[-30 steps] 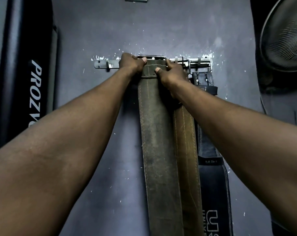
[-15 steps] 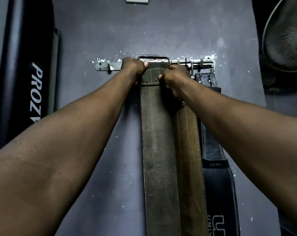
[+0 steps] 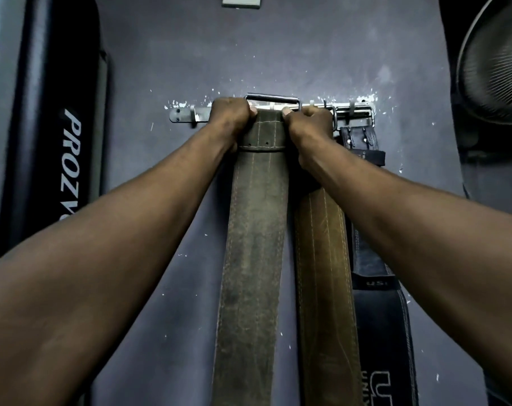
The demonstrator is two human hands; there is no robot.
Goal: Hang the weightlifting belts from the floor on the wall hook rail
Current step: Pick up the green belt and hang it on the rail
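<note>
A worn grey-green leather belt (image 3: 253, 244) hangs down the grey wall, its metal buckle (image 3: 273, 98) level with the steel hook rail (image 3: 181, 116). My left hand (image 3: 230, 118) grips the belt's top left edge and my right hand (image 3: 309, 127) grips its top right edge, thumbs pressed on the leather. To the right a tan leather belt (image 3: 322, 273) hangs from the rail, its top hidden behind my right hand. Beyond it hangs a black belt (image 3: 374, 303) with white lettering, its buckle on the rail's right end.
A tall black padded bench or pad (image 3: 52, 127) with white lettering stands against the wall on the left. A round wire-grilled fan (image 3: 498, 60) sits at the upper right. A small light switch plate (image 3: 241, 0) is on the wall above the rail.
Both hands have shifted slightly on the belt's top and the buckle now sits a little higher over the rail. The view has drifted down and right.
</note>
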